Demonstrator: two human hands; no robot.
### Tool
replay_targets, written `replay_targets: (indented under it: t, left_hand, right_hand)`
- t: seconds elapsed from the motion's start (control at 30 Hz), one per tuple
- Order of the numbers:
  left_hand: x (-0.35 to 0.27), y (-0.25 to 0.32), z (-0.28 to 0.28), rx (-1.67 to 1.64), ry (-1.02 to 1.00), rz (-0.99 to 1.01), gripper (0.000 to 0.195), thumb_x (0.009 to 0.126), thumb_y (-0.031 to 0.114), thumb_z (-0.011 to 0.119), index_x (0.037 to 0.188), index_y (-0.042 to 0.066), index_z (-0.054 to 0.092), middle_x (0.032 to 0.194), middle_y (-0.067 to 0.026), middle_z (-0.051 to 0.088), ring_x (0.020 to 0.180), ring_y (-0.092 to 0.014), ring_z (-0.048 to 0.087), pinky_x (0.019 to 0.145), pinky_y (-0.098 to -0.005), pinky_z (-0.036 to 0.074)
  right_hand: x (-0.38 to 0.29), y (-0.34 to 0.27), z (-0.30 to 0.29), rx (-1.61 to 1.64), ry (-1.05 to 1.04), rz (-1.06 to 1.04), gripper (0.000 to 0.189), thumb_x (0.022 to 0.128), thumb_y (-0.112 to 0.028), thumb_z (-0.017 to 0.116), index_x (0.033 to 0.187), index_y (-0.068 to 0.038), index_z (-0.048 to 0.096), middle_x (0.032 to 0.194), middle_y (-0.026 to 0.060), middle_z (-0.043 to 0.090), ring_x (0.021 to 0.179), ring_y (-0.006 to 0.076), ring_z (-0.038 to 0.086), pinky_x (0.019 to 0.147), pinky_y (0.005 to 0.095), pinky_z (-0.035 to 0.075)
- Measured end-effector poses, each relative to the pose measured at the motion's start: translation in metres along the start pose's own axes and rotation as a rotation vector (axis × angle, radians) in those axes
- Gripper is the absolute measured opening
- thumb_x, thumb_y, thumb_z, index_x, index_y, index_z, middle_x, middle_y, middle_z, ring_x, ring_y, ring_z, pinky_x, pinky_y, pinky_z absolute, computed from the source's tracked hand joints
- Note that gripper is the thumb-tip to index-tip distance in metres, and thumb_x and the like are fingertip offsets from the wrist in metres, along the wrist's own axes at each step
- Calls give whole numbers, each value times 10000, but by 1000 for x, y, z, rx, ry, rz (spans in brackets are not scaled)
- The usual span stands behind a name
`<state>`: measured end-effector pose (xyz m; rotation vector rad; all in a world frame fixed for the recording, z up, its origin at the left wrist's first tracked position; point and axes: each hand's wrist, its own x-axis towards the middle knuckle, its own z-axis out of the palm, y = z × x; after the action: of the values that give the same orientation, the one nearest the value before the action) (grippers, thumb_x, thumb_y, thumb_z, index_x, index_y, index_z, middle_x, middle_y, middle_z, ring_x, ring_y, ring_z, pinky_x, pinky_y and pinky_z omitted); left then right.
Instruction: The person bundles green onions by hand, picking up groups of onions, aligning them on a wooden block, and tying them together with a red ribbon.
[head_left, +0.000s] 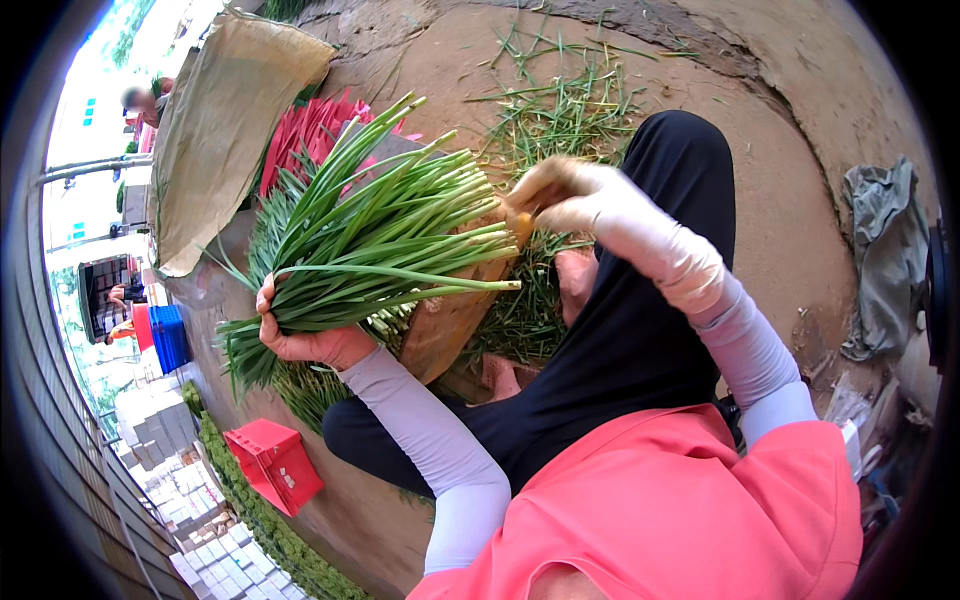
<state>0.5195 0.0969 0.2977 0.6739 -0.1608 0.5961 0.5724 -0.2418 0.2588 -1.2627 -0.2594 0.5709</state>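
My left hand (319, 341) grips a thick bunch of long green stalks (390, 232), which look like garlic chives, around their leafy part. Their pale cut ends fan out toward the right. In a light-coloured glove, my right hand (566, 195) is close to those stem ends, its fingers bent and blurred by motion. Whether it holds anything is unclear. A yellow-orange piece (523, 225) shows just under its fingers. Beneath the bunch is a worn wooden board (450, 322), partly covered by the stalks. More greens (311, 390) lie below my left hand.
Red strips (300, 139) lie beyond the bunch, beside a tan sheet (232, 127). Loose trimmings (566, 112) litter the ground. A red crate (274, 465) and blue crate (169, 337) stand leftward. Grey cloth (885, 255) lies at right. A distant person (146, 105) is at upper left.
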Motion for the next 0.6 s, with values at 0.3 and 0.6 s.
replay_targets:
  t: [0.3, 0.6]
  left_hand:
    - [1, 6, -15, 130, 133, 110, 143, 792, 88, 561, 885, 46, 659, 948, -76, 644, 991, -263, 616, 943, -434, 480]
    - [3, 8, -31, 80, 25, 51, 196, 845, 121, 518, 934, 55, 679, 1025, -93, 695, 1010, -268, 644, 968, -448, 480]
  right_hand:
    - [4, 5, -17, 54, 203, -45, 138, 815, -30, 577, 919, -1, 662, 886, 46, 657, 791, 135, 601, 740, 264, 492]
    - [5, -6, 26, -296, -5, -52, 127, 858, -87, 608, 965, -18, 611, 847, 40, 628, 792, 95, 582, 724, 252, 482]
